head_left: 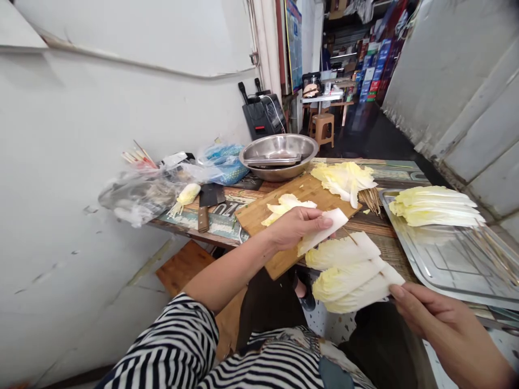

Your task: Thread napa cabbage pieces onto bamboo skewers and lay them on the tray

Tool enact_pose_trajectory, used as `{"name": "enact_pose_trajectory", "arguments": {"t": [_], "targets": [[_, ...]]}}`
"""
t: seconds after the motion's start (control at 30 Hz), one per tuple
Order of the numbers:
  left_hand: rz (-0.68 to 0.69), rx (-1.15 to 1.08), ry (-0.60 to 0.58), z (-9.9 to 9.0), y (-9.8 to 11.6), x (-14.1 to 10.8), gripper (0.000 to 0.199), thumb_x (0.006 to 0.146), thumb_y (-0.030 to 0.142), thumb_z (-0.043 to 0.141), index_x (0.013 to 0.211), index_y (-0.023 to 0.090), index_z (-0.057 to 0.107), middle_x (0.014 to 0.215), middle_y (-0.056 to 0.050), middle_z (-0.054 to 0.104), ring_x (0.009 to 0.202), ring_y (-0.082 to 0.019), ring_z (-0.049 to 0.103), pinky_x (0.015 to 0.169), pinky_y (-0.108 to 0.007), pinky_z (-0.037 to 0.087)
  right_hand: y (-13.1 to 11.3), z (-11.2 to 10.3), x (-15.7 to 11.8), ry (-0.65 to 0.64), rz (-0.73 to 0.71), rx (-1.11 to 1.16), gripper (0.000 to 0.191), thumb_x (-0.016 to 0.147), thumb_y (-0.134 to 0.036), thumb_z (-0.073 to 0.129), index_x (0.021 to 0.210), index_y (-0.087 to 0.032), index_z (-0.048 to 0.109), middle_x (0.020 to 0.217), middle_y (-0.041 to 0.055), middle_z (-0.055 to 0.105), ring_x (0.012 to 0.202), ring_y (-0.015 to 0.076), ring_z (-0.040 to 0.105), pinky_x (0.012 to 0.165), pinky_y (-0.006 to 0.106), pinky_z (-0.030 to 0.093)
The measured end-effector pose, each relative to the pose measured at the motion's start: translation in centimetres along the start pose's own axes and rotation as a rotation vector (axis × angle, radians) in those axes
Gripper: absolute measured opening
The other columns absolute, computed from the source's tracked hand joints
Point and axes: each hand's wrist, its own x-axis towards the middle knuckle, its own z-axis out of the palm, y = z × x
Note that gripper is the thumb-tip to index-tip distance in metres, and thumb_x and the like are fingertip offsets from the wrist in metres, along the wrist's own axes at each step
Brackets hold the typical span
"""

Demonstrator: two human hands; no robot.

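My left hand (295, 228) pinches a single napa cabbage leaf (324, 231) between thumb and fingers, its white stem end up. Close beside it, my right hand (430, 316) is closed at the lower right end of a skewer of cabbage leaves (348, 283). Several leaves lie side by side along this thin stick, and its upper tip pokes out near the leaf in my left hand. Whether the tip touches that leaf I cannot tell. Loose cabbage leaves (286, 207) lie on the wooden cutting board (259, 213) behind my left hand, with another leaf pile (344, 178) at its far end.
A metal tray (436, 259) on the right bears skewered cabbage leaves (438, 206). Bare sticks (370, 200) lie by the board. A cleaver (206, 208), a small cabbage heart (187, 194), plastic bags (138, 194) and a steel bowl (279, 154) stand along the wall side.
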Motion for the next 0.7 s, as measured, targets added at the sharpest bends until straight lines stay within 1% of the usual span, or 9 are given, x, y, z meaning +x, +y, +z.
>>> {"name": "enact_pose_trajectory", "arguments": {"t": [0.07,0.23,0.43,0.57,0.7], "targets": [[-0.001,0.005,-0.008,-0.08,-0.01,-0.02,0.053,0.061,0.061,0.09,0.073,0.012,0.076,0.071,-0.004,0.069,0.061,-0.009,0.056,0.06,-0.023,0.037,-0.3,0.11,0.06,-0.019,0.025,0.016,0.057,0.08,-0.075,0.065,0.069,-0.02,0.066,0.063,-0.0015,0.043,0.057,0.0112,0.032,0.045,0.023,0.026],[0.028,0.014,-0.038,-0.24,0.04,-0.03,0.051,0.066,0.06,0.088,0.075,0.012,0.075,0.071,-0.004,0.069,0.061,-0.009,0.055,0.062,-0.024,0.038,-0.32,0.06,-0.04,-0.027,0.049,0.031,0.058,0.08,-0.076,0.065,0.066,-0.019,0.063,0.064,-0.0015,0.042,0.058,0.0113,0.033,0.046,0.023,0.027],[0.019,0.017,-0.034,-0.14,0.25,-0.1,0.052,0.065,0.061,0.089,0.075,0.011,0.075,0.07,-0.003,0.067,0.06,-0.008,0.054,0.06,-0.023,0.037,-0.54,0.01,-0.17,-0.019,0.026,0.013,0.059,0.08,-0.076,0.064,0.064,-0.02,0.061,0.063,-0.0022,0.038,0.058,0.0116,0.032,0.047,0.024,0.028],[0.018,0.04,-0.028,-0.12,0.29,-0.09,0.052,0.066,0.06,0.088,0.075,0.011,0.076,0.071,-0.003,0.067,0.06,-0.008,0.054,0.059,-0.022,0.036,-0.41,-0.04,-0.04,-0.037,0.028,0.011,0.058,0.082,-0.076,0.061,0.069,-0.019,0.065,0.064,-0.0019,0.04,0.059,0.0117,0.032,0.047,0.024,0.026],[0.024,0.058,-0.019,-0.19,0.18,0.02,0.05,0.067,0.059,0.087,0.075,0.011,0.077,0.071,-0.004,0.068,0.062,-0.009,0.055,0.06,-0.023,0.037,0.03,-0.18,0.04,-0.054,0.049,0.027,0.057,0.083,-0.075,0.063,0.068,-0.02,0.06,0.067,-0.0014,0.041,0.062,0.0126,0.034,0.05,0.024,0.029]]}}
